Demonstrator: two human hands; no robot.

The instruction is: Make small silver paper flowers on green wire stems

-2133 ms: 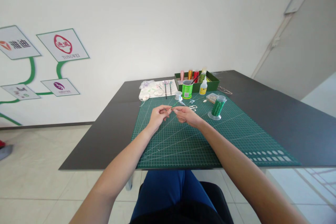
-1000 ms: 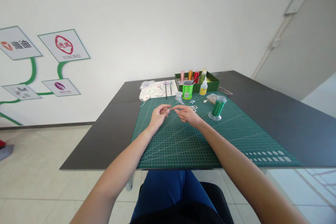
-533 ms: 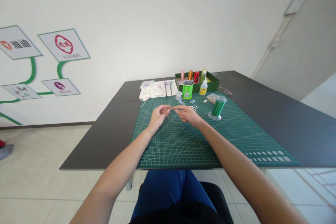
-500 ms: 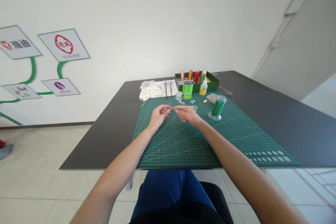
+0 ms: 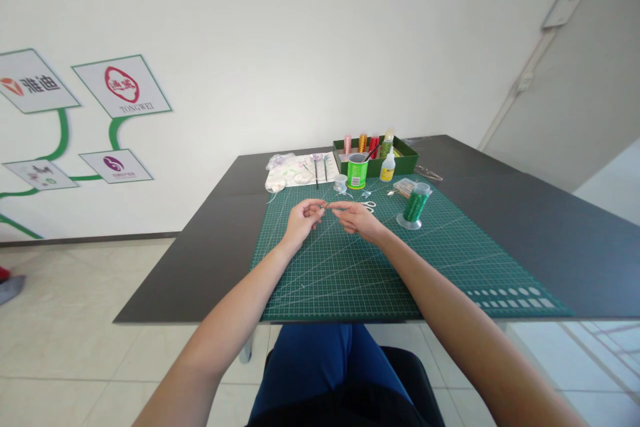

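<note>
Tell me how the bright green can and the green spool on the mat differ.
The green can is lime with a white label patch; the green spool is deeper green and shiny. The can has a dark stick poking out; the spool flares into a clear base. The can sits farther back than the spool. Both are roughly cylindrical.

The green mat [image 5: 340, 280] bears a white grid.

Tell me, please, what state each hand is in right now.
Left hand: closed, pinching a thin, dark green stem.
Right hand: fingertips at the same stem; whether they grip it cannot be told.
</note>
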